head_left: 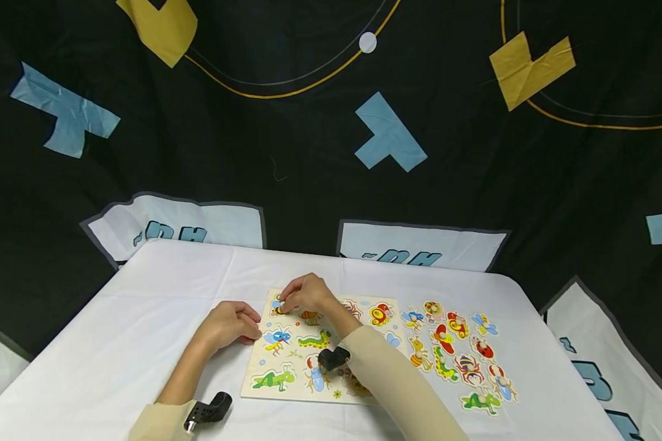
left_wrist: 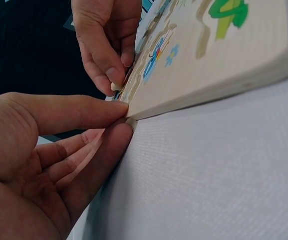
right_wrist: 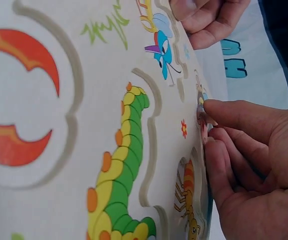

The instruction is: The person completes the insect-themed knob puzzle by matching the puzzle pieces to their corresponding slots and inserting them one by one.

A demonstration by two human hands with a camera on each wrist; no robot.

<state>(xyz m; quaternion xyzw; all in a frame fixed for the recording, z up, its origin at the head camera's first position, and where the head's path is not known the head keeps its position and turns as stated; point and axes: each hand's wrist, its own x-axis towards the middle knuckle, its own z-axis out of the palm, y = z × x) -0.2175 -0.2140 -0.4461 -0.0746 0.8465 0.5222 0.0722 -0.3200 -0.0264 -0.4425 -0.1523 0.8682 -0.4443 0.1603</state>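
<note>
A wooden insect puzzle board point(head_left: 295, 393) lies flat on the table, with printed insects inside carved recesses. My left hand point(head_left: 228, 327) pinches the board's left edge between thumb and fingers. Over the board's far left corner, my right hand point(head_left: 309, 294) pinches the small wooden knob point(left_wrist: 116, 86) of a bee piece point(head_left: 277, 307). That piece is at the corner recess, partly covered by the fingers; whether it sits flush I cannot tell. The caterpillar recess point(right_wrist: 124, 165) and the mosquito recess point(head_left: 277, 339) show bare printed pictures.
Several loose knobbed pieces lie right of the board, among them a caterpillar point(head_left: 444, 365), a ladybug point(head_left: 482, 348), a spider point(head_left: 469, 370) and a grasshopper point(head_left: 481, 401). A white cloth point(head_left: 143, 306) covers the table. Behind it hangs a black curtain point(head_left: 226, 153).
</note>
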